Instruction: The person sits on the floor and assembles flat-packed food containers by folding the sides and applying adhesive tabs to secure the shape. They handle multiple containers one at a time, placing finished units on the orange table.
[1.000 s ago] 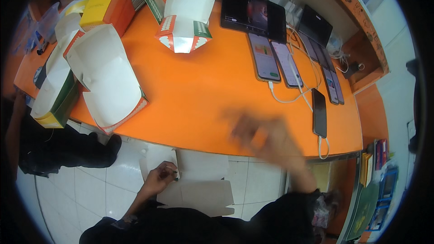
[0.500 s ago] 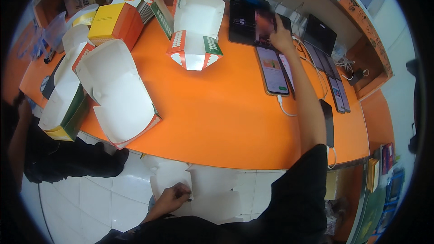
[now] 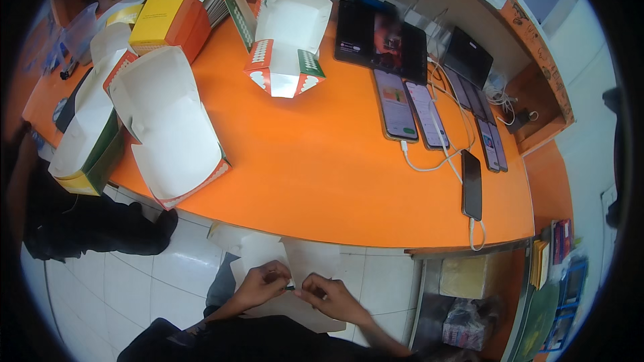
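In the head view, the left hand (image 3: pixel 266 283) pinched the pale card blank (image 3: pixel 259 255) below the orange table (image 3: pixel 322 177); the right hand's (image 3: pixel 329 296) fingertips bunched beside it, their grip unclear. Light, even pressure from both sides seemed best to avoid creasing. Open boxes (image 3: pixel 181 154) and phones (image 3: pixel 396 106) occupied the table, above white floor tiles (image 3: pixel 134 291).

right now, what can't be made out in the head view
In the head view:
small dark piece between left hand and right hand: too small to identify
pale card sheet: near part hidden by hands and dark clothing
other person: upper body cut off by left rim
lit phone screens: details too small
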The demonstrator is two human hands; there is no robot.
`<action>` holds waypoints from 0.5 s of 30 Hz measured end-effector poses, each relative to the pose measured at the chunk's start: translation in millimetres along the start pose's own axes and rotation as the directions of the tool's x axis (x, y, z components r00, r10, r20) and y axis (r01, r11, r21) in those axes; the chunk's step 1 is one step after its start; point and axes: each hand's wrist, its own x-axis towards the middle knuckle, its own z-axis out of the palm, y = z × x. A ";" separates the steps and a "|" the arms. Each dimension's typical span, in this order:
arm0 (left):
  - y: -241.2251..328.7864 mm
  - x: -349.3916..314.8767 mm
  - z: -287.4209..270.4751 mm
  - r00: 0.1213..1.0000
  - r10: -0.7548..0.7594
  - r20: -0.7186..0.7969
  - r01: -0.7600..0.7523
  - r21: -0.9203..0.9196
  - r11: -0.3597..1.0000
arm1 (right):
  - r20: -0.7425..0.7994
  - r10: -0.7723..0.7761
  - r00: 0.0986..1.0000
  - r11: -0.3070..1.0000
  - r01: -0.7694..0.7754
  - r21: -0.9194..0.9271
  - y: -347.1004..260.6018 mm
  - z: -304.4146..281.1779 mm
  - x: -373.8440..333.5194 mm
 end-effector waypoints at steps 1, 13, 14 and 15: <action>-2.5 1.8 0.8 1.000 -0.014 0.008 0.014 0.031 0.999 | -0.098 0.064 0.993 0.994 -0.055 0.095 16.7 13.4 3.5; -11.2 5.1 9.7 0.989 0.128 -0.074 -0.120 0.106 0.987 | -0.453 0.123 0.883 0.966 -0.002 0.258 59.6 31.4 19.6; -9.0 4.0 9.2 0.991 0.111 -0.070 -0.104 0.097 0.990 | -0.414 0.210 0.886 0.939 -0.065 0.337 60.0 29.8 21.1; -6.9 2.9 8.7 0.993 0.093 -0.066 -0.087 0.088 0.992 | -0.394 0.188 0.900 0.931 -0.035 0.365 60.9 29.0 22.1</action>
